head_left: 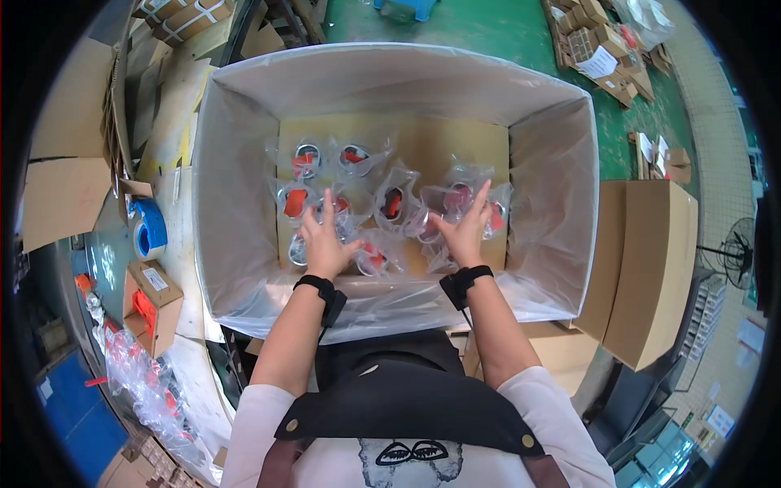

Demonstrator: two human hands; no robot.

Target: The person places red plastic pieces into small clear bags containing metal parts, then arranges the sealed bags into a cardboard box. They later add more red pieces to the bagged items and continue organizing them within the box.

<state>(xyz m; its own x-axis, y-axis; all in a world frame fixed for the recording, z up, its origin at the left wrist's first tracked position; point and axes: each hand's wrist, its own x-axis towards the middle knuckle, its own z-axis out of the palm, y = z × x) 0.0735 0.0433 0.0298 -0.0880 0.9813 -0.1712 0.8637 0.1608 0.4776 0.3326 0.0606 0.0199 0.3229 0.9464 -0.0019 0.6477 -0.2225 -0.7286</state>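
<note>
Both of my hands are inside a large box lined with translucent plastic. On its cardboard bottom lie several clear plastic bags, each with a round metal part and a red or orange piece. My left hand is open, fingers spread over the near-left bags, next to a bagged part with a red piece. Open too, with thumb and forefinger apart, my right hand is over the right-hand group, beside another bagged part. I cannot tell whether the fingers touch the plastic. Between the hands lies a bagged part.
At left, a worktable holds a blue tape roll, a small carton with red pieces and a heap of bagged parts. A tall carton stands close on the right. Stacked cartons sit at the back right.
</note>
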